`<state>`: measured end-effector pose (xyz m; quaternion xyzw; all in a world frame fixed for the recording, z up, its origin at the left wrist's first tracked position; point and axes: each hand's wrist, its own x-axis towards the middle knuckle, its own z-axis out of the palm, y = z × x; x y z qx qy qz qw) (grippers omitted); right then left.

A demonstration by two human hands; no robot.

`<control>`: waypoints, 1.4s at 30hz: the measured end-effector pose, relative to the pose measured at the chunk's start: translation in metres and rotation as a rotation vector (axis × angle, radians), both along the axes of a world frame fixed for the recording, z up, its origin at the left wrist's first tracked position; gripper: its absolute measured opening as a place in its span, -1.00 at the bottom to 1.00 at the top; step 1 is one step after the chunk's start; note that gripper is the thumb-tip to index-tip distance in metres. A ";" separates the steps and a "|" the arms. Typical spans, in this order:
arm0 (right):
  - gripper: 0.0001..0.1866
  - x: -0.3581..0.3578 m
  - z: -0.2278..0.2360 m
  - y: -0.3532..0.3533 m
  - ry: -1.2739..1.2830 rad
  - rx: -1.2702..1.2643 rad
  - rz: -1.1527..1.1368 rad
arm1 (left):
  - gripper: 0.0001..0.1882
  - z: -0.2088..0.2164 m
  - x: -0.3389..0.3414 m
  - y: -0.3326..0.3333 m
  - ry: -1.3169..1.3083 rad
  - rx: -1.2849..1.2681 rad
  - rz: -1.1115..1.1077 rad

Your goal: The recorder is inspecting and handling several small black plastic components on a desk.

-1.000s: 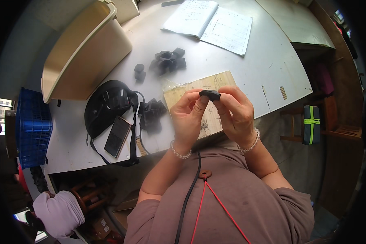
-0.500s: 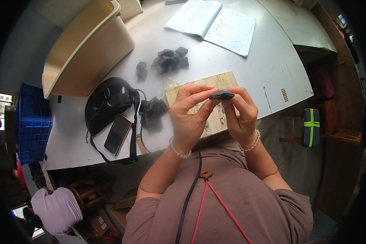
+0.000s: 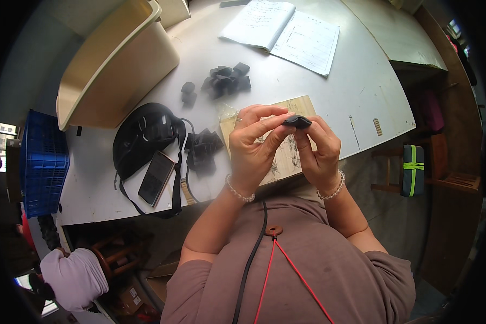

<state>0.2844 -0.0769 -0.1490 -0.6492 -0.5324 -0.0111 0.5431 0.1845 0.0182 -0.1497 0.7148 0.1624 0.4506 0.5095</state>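
Observation:
A small black curved piece (image 3: 297, 121) is pinched between my two hands above a wooden board (image 3: 286, 162). My left hand (image 3: 256, 137) grips its left end between thumb and fingers. At its right end, my right hand (image 3: 318, 146) pinches it the same way. What the piece is made of I cannot tell. Similar dark pieces lie in a pile (image 3: 227, 80) beyond the board, and another dark pile (image 3: 204, 151) lies to the left of my left hand.
A beige plastic bin (image 3: 119, 70) stands at the far left. Near it are a black cap-like item (image 3: 132, 146) with a strap and a phone (image 3: 156, 178). An open notebook (image 3: 278, 35) lies at the back. A blue crate (image 3: 44, 162) and another person (image 3: 73, 278) are left of the table.
My left hand has shifted slightly right and its fingers have moved up on the black piece. The piece is tilted and looks more bent than before.

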 end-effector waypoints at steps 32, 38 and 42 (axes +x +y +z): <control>-0.91 -0.037 0.023 -0.023 0.755 -0.123 0.290 | -0.72 0.010 -0.066 -0.027 -0.050 -0.665 -0.309; -0.84 -0.040 0.017 -0.021 0.834 -0.268 0.385 | -0.86 0.003 -0.070 -0.026 -0.015 -0.607 -0.178; -0.71 -0.038 0.011 -0.024 0.968 -0.256 0.429 | -0.87 0.001 -0.069 -0.028 -0.032 -0.609 -0.063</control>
